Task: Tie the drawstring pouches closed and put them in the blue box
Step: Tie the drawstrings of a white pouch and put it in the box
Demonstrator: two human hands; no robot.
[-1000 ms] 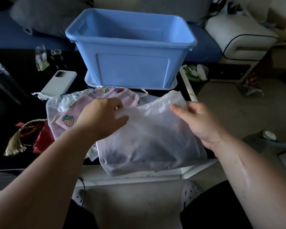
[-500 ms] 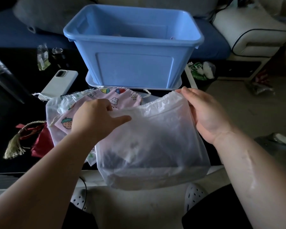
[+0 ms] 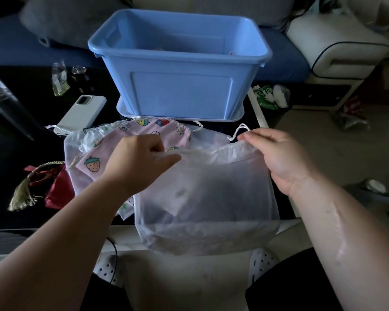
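- The white mesh pouch (image 3: 207,194) is hanging nearest, at 6 o'clock, with its mouth still ungathered.
- The left hand (image 3: 135,162) is pinching its hem. The right hand (image 3: 279,158) is now gripping the 2 o'clock corner, where a cord loop (image 3: 239,130) has come free, so cinching looks to be next.
- A pink printed pouch (image 3: 157,131) and a red pouch (image 3: 58,189) are waiting at 10 o'clock.
- The blue box (image 3: 180,90) is standing at 12 o'clock, and the path to it looks unobstructed.

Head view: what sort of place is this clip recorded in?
Probably a home living room: a blue-cushioned sofa stands behind a low black table, a white armchair sits at the right, and a phone lies on the table.
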